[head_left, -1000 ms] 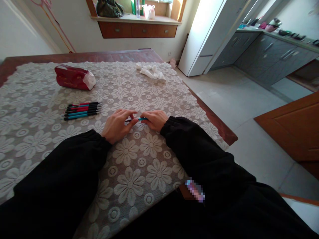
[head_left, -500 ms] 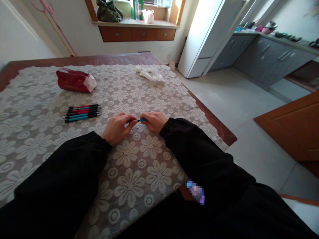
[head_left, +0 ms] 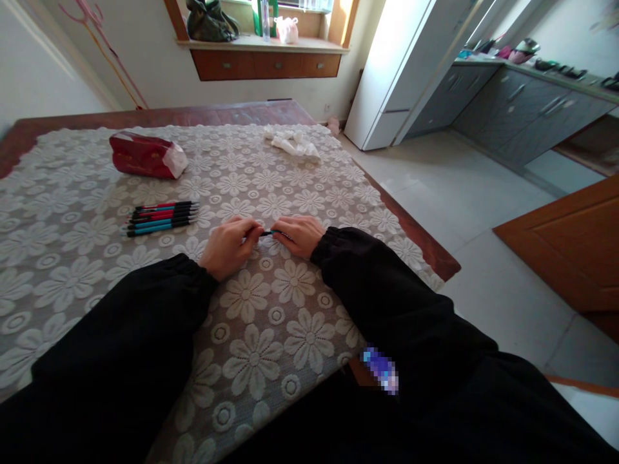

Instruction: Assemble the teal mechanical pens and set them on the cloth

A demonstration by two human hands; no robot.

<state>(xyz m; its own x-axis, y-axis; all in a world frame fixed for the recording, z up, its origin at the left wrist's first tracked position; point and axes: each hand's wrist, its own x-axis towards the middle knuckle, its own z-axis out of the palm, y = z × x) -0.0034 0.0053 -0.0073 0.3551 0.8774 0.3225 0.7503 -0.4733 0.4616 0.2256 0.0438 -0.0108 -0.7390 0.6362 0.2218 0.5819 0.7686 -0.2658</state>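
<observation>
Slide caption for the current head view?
Left hand and right hand grip one pen over a floral tablecloth, more pens lined up at left.

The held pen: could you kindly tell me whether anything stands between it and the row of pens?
Yes: between the pen and the row of pens lies the left hand; I see nothing else in the way.

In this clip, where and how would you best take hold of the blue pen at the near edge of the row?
Probably mid-barrel, from above and the near side: the near blue pen lies flat with its near long side open, while neighbouring pens crowd its far side, leaving little finger room there.
</observation>
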